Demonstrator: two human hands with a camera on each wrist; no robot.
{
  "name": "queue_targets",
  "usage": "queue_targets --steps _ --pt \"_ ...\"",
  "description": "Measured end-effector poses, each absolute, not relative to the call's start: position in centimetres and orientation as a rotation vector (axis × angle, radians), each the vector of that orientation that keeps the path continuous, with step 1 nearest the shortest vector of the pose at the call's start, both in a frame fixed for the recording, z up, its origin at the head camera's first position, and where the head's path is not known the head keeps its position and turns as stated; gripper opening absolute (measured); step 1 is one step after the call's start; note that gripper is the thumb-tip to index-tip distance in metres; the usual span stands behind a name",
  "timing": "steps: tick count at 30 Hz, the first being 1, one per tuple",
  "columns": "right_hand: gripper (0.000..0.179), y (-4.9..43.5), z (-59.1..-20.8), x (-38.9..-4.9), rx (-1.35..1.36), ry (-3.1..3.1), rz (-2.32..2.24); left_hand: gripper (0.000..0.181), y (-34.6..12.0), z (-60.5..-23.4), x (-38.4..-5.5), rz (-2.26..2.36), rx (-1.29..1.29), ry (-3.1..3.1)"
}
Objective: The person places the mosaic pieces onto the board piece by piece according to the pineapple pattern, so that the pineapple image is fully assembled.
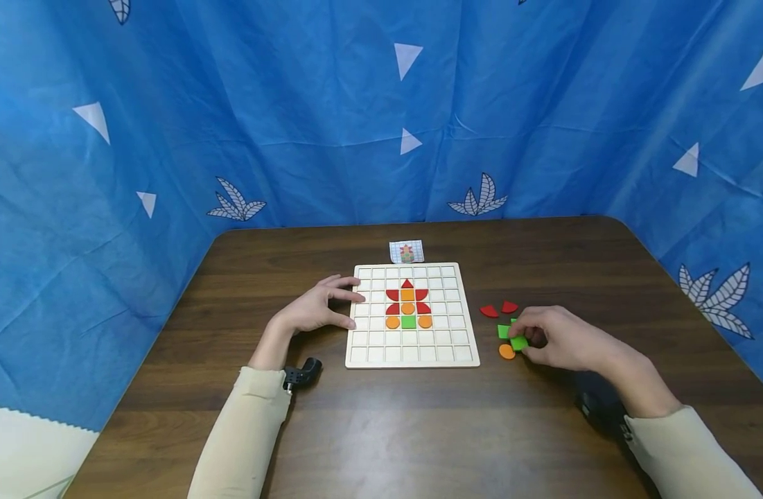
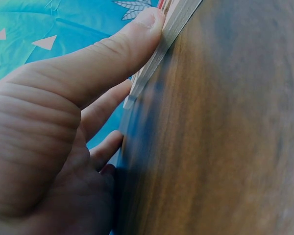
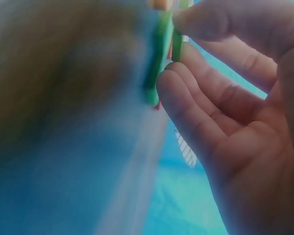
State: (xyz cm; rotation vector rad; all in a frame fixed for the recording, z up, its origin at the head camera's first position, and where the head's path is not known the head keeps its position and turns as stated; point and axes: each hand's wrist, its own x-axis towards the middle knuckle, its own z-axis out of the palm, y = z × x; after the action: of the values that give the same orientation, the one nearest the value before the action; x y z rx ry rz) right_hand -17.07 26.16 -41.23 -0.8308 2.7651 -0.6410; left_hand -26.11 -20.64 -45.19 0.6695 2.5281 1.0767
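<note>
My left hand (image 1: 312, 307) rests at the left edge of a white grid board (image 1: 369, 357), fingers spread and relaxed; in the left wrist view the thumb (image 2: 132, 41) touches the board's wooden edge (image 2: 154, 61). On the board lies a figure of a red triangle (image 1: 407, 284), red quarter-round pieces (image 1: 422, 309), orange pieces (image 1: 407, 295) and a green square (image 1: 409, 322). To the right of the board, my right hand (image 1: 558, 337) pinches a green square piece (image 1: 519, 343) between thumb and fingers, close over other green pieces (image 1: 503, 332).
Two red pieces (image 1: 489, 311) and an orange round piece (image 1: 507, 352) lie beside the green ones. A small picture card (image 1: 406, 251) sits behind the board on the brown wooden table (image 1: 381, 430). A blue curtain (image 1: 331, 104) hangs behind the table.
</note>
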Motion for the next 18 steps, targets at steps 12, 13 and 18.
queue_targets --steps 12,13,18 --pt "0.030 18.8 -40.5 -19.3 -0.877 2.753 -0.796 0.051 -20.7 -45.2 -26.1 1.075 0.674 2.530" --pt "0.030 18.0 -40.5 -19.4 -0.887 2.754 -0.812 0.051 -20.7 -45.2 -26.2 1.073 0.677 2.530" --pt "0.025 14.4 -40.5 -20.1 -0.950 2.720 -0.866 0.050 -20.7 -45.2 -26.1 1.074 0.665 2.529"
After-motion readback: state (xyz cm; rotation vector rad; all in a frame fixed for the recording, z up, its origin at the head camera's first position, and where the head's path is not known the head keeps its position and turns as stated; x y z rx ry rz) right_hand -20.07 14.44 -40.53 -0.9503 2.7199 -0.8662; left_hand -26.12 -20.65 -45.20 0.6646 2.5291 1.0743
